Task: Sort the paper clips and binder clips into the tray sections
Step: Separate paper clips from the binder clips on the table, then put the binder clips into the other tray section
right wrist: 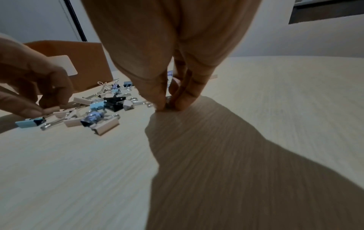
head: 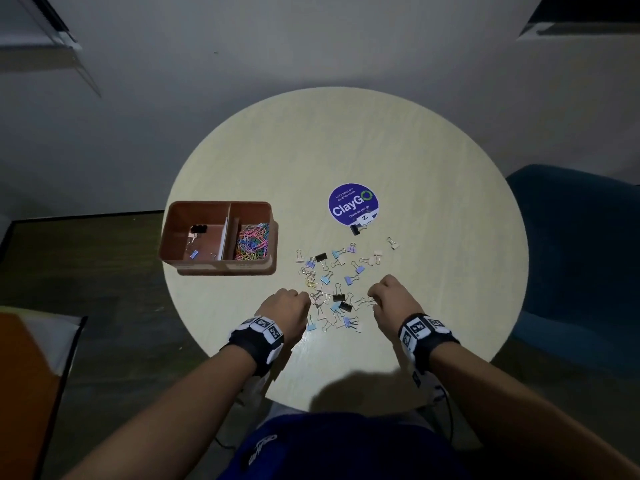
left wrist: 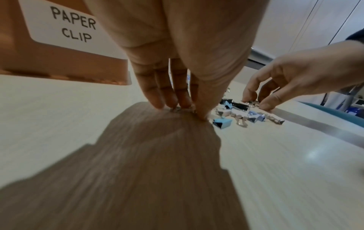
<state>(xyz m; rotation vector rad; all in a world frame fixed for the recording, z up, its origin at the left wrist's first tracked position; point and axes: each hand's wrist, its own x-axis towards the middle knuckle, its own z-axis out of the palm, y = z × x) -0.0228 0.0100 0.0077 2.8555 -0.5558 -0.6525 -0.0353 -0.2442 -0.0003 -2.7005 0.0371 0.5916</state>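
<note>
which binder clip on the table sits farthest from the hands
The big black binder clip on the edge of the purple ClayGo sticker. It lies apart, beyond the scattered pile, and is larger than the others.

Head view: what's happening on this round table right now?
A person is sorting clips into a brown tray. Its right section holds coloured paper clips; its left section holds a few binder clips. Many binder clips lie loose on the table. The left hand and right hand each pinch at a clip in that pile.
</note>
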